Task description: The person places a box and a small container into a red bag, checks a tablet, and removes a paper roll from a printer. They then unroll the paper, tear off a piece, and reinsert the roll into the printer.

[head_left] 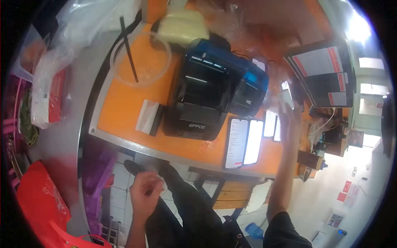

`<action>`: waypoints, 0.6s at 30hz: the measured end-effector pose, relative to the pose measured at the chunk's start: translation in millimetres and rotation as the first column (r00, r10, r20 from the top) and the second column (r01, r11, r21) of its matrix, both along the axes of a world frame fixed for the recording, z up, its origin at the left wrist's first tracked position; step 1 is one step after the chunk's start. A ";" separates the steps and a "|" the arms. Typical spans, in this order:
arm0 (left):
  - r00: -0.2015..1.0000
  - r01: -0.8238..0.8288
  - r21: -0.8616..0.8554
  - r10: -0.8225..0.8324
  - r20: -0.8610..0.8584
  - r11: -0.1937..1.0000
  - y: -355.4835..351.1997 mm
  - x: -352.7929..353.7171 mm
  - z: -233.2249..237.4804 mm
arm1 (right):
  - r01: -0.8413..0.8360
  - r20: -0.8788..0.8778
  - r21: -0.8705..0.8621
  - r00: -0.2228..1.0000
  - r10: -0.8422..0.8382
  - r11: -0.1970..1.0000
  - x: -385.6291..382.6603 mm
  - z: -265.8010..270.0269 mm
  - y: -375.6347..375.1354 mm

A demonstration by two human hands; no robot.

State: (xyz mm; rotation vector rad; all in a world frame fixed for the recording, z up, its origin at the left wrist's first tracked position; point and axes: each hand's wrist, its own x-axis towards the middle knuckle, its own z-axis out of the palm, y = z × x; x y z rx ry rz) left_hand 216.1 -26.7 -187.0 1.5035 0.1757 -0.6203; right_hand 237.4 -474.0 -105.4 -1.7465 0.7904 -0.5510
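My left hand (144,192) hangs over my lap below the table edge, fingers curled in with the thumb; a small whitish bit shows at the fingertips, too small to name. My right hand (289,118) reaches across the right part of the orange table, smeared by motion. A pale, blurred flat thing (285,99) overlaps its fingertips, and I cannot tell whether they hold it. Left of this hand lie a lit phone (269,124), a phone with a white screen (253,142) and a phone showing lines of text (236,142).
A black EPPOS receipt printer (196,99) stands mid-table, a smaller black device (250,93) right beside it. Left are a clear round lid (142,62), a black stick (129,49) and a small white-and-black box (149,118). A tablet-like screen (322,74) stands far right.
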 end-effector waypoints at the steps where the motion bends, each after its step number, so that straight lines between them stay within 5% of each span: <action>1: 0.995 -0.012 0.021 0.014 -0.094 1.000 12.7 -12.9 -11.1 | -0.004 -0.003 -0.027 1.000 0.004 1.000 0.0 -3.1 -23.2; 5: 0.986 0.089 0.253 -0.049 -0.161 0.963 51.3 -49.7 -40.1 | -0.151 -0.003 -0.193 0.988 0.153 0.969 38.0 -27.8 -100.3; 7: 0.980 0.147 0.345 -0.090 -0.177 0.927 59.3 -61.0 -40.8 | -0.310 -0.170 -0.545 0.951 0.259 0.779 73.3 -44.5 -142.2; 9: 0.976 0.177 0.377 -0.113 -0.185 0.909 60.4 -62.9 -39.5 | -0.396 -0.374 -0.772 0.915 0.148 0.497 117.3 -52.4 -157.4; 11: 0.977 0.190 0.398 -0.134 -0.164 0.897 68.4 -73.7 -49.2 | -0.329 -0.417 -0.788 0.907 -0.057 0.520 165.9 -42.0 -132.2; 16: 0.955 0.278 0.539 -0.290 -0.064 0.795 77.8 -79.7 -52.0 | -0.498 -0.505 -0.814 0.861 0.060 0.299 207.7 -99.5 -208.2; 18: 0.946 0.276 0.570 -0.324 -0.018 0.774 83.1 -78.1 -46.0 | -0.402 -0.346 -0.770 0.916 0.204 0.495 208.2 -76.0 -160.0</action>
